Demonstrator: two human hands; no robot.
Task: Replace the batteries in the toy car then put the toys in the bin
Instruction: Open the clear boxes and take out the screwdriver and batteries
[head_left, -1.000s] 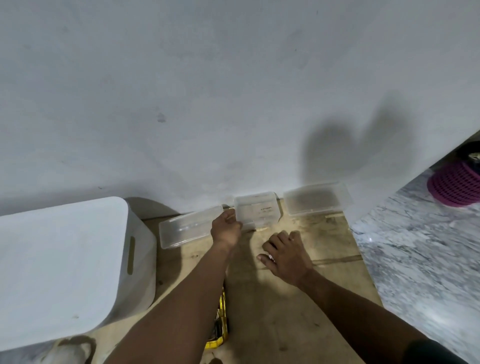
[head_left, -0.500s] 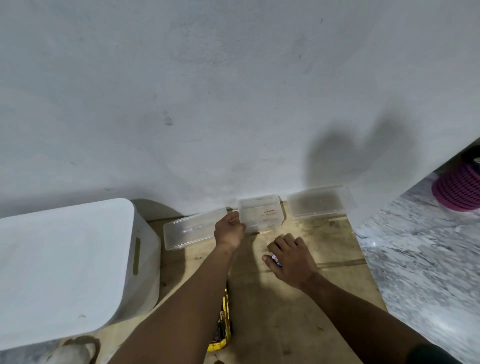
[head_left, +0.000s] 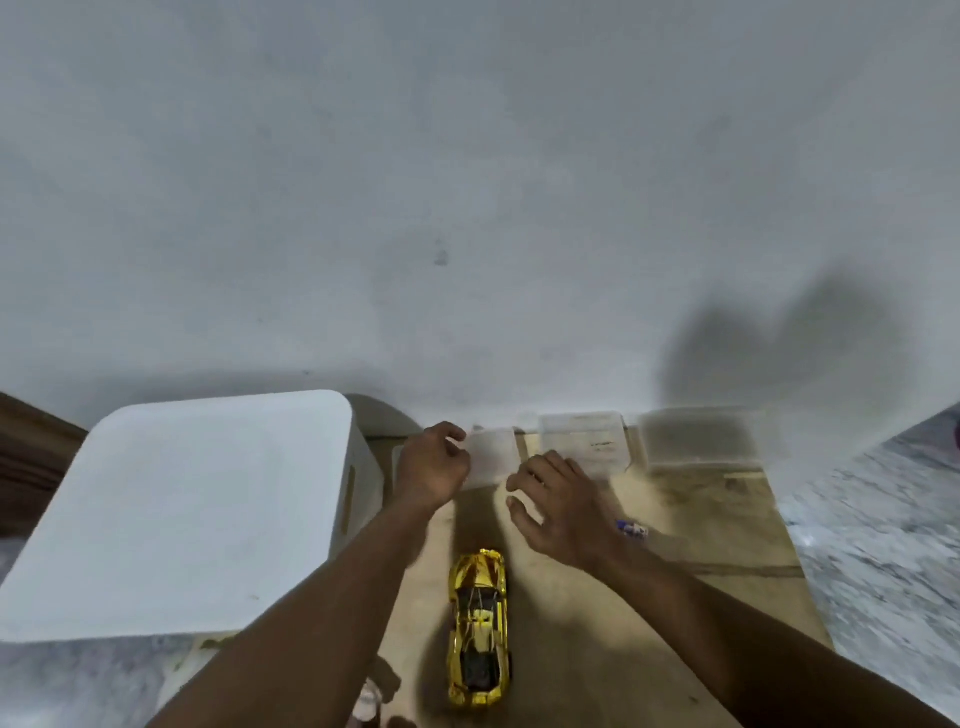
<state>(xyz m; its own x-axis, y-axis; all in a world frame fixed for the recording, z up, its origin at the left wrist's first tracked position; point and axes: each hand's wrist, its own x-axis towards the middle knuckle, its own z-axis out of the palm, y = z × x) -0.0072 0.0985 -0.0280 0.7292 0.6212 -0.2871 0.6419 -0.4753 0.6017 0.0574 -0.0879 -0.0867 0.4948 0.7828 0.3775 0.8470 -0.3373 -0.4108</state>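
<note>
- Gold-yellow, the toy car (head_left: 480, 629) lay on the wooden board (head_left: 701, 597) between our forearms, nearer to us than either hand.
- Our left hand (head_left: 434, 462) curled its fingers on the end of a clear box (head_left: 491, 452). Our right hand (head_left: 561, 504) hovered just beside it, fingers spread and holding nothing.
- We judged the battery step was in hand, with cells being fetched from the box. Opening it next would want the right hand on the lid.
- A small blue-and-white thing (head_left: 631, 529), likely a battery, lay just right of the right wrist.
- A second clear box (head_left: 584, 447) and a third clear box (head_left: 701, 441) stood beyond the right hand, against the wall.
- Left of the left hand stood the white bin (head_left: 197, 509). Its top looked covered.
- Nothing blocked the box, though blur hid its contents.
</note>
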